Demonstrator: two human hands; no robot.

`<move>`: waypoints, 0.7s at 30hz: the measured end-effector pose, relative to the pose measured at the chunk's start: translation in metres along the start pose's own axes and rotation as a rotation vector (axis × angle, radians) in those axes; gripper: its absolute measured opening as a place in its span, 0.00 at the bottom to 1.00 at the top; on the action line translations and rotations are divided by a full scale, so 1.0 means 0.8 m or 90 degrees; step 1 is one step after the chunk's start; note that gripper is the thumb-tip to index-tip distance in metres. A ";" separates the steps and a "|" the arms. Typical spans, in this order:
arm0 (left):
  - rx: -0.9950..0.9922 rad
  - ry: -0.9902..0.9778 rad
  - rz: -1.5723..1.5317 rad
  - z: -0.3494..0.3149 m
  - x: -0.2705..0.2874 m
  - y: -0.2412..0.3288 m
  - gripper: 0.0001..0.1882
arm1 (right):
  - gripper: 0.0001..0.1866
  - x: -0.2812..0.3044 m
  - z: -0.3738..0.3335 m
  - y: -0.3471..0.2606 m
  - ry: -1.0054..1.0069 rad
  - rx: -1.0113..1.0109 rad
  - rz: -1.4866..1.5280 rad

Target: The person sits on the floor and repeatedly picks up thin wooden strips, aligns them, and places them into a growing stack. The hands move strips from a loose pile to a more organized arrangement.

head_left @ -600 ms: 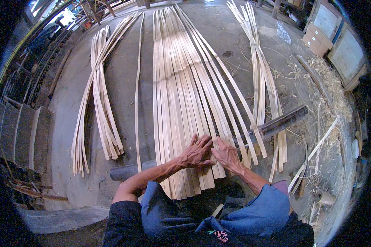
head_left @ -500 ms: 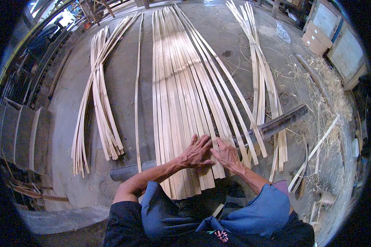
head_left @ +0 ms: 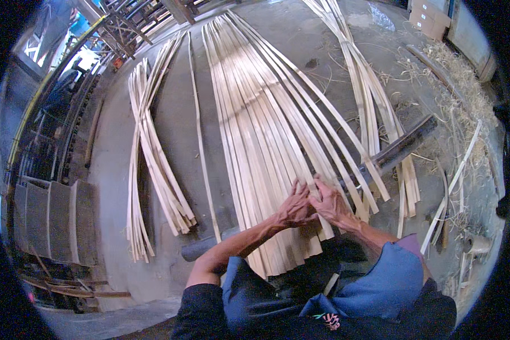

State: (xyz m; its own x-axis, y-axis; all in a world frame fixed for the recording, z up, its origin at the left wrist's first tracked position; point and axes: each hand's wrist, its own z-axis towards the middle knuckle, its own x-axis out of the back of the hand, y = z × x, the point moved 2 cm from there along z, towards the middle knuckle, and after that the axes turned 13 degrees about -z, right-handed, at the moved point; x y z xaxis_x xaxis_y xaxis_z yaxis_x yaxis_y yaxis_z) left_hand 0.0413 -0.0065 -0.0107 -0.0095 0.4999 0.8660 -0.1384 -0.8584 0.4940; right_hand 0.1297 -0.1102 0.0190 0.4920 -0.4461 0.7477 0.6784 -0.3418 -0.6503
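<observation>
A wide sheet of long, pale bamboo-like strips lies side by side in front of me, its near ends resting over a dark round pole. My left hand lies on the strips near their close ends, its fingers stretched forward. Right beside it, my right hand has thumb and fingers closed about a strip at the sheet's right part. The two hands touch or nearly touch, and my fingers partly hide that strip. Several separate strips fan out on the sheet's right side.
A crossed bundle of strips lies on the left, with one lone strip between it and the sheet. Another bundle is on the right. Curly shavings cover the floor beyond, near cardboard boxes. Grey blocks stand far left.
The view has swung leftward, so the scene sits further right. My hands have drawn closer together over the same strips, and the right fingers have shifted toward the left hand.
</observation>
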 end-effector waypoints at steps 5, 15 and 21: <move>0.027 -0.108 0.004 0.008 -0.019 -0.014 0.34 | 0.28 0.002 0.003 0.004 -0.087 -0.063 0.045; 0.249 0.113 -0.019 -0.015 0.001 -0.017 0.44 | 0.31 0.001 -0.002 0.010 -0.236 -0.189 0.089; 0.294 0.123 0.018 -0.047 0.014 -0.041 0.46 | 0.28 0.001 0.003 -0.025 -0.076 -0.106 0.144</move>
State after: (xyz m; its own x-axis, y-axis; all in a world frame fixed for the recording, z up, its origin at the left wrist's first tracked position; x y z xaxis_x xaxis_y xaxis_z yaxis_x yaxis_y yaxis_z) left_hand 0.0087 0.0312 -0.0202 -0.1967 0.4505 0.8708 0.3164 -0.8115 0.4913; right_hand 0.1178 -0.1019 0.0333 0.6873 -0.4292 0.5861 0.4512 -0.3801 -0.8074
